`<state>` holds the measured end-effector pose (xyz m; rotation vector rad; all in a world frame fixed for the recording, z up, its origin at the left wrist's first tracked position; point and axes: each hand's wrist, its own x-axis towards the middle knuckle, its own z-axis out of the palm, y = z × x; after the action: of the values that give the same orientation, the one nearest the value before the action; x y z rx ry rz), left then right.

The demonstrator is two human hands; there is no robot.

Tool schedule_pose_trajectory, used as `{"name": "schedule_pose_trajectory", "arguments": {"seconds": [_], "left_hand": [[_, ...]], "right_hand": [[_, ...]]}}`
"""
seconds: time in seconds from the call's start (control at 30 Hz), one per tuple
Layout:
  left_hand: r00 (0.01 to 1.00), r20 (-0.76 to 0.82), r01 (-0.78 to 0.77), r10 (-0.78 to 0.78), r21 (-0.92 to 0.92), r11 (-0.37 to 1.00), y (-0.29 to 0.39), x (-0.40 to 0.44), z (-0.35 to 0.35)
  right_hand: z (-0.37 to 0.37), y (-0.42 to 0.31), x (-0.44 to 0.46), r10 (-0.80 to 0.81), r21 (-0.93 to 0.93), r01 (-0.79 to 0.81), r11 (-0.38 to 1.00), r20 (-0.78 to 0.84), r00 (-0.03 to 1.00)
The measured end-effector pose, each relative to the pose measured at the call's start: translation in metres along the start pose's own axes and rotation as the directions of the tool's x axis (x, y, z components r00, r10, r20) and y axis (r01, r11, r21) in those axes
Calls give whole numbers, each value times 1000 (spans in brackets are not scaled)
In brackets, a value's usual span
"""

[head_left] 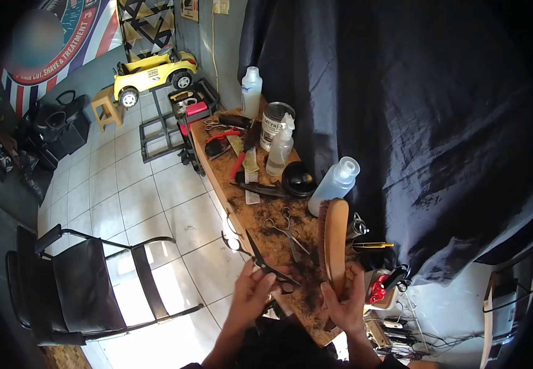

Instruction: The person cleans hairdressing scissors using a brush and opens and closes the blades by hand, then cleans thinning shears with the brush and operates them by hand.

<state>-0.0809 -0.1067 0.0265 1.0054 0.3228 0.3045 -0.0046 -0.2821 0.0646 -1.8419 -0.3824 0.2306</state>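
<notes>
My left hand (253,290) is closed on a pair of black scissors (269,267), whose blades point up and away over the near-left edge of the wooden counter (306,310). My right hand (346,302) grips the lower end of a wooden brush (337,237), held upright with its dark bristles facing left. Between the two hands, silver scissors (292,238) lie on the counter among scattered hair clippings. A blue-tinted plastic bottle (334,187) stands just behind the brush.
Farther along the counter are a spray bottle (280,152), a can (272,126), a white bottle (252,92), a black bowl (299,179) and a comb (252,195). A dark curtain (389,111) hangs at right. A black armchair (88,286) stands on the left.
</notes>
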Motion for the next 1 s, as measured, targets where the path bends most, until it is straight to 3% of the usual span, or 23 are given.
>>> {"name": "schedule_pose_trajectory", "arguments": {"seconds": [0.1,0.17,0.2,0.27,0.33,0.37,0.4,0.43,0.5,0.57,0.6,0.7,0.73,0.8,0.83,0.87,0.9,0.93,0.97,1.0], "left_hand": [[998,36,-52,48,112,992,7,3,-14],[998,47,-43,39,78,996,11,-1,-21],[996,84,-29,18,132,991,11,-1,-26],[992,123,-52,18,272,961,-2,1,-44],[996,77,-64,47,246,967,14,-3,-30],[996,39,-87,80,220,972,19,-4,-25],[989,82,-130,124,79,988,18,-7,-27],[989,83,-127,120,83,988,17,-10,-30],[991,101,-111,83,310,944,17,-13,-37],[994,107,-72,39,320,945,20,-15,-39],[988,143,-93,49,313,945,16,-15,-43],[980,190,-100,57,227,969,10,-15,-41],[981,192,-73,42,159,985,10,-17,-40],[982,184,-71,53,95,993,8,-17,-35],[984,171,-66,59,35,997,6,-17,-32],[981,184,-66,58,36,997,4,-17,-30],[970,184,-157,162,-40,987,0,-19,-28],[949,173,-247,264,-113,962,1,-21,-27],[947,178,-251,267,-107,962,5,-25,-27],[969,164,-171,184,-91,981,16,-30,-26]], "right_hand": [[-13,13,2,-119,92,111,990,89,989],[-11,16,4,-111,-141,161,977,308,945],[-5,15,1,-226,-175,279,944,274,935],[-5,3,-1,-193,-151,261,954,357,914],[-6,-5,-5,-109,-147,203,968,485,868],[-5,-6,-3,-107,-143,201,969,490,865],[-3,-5,1,-179,-166,287,943,475,862],[-2,-2,2,-250,-192,370,909,458,853],[0,3,6,-229,-216,323,921,370,900],[1,-3,12,-292,-398,319,860,131,948],[0,1,15,-393,-463,368,806,47,918],[-8,-7,11,-294,-361,260,896,-44,955],[-11,-16,6,-298,-366,261,893,-47,953],[-15,-36,-8,-131,-186,179,966,241,962],[-15,-35,-13,-133,-188,178,966,229,964],[-14,-31,-18,-147,-193,224,955,348,926],[-14,-29,-23,-156,-192,271,943,466,871],[-11,-31,-25,-204,-271,346,898,442,874],[-10,-27,-24,-211,-266,350,898,438,874],[-8,-22,-19,-229,-305,308,901,269,936]]}}
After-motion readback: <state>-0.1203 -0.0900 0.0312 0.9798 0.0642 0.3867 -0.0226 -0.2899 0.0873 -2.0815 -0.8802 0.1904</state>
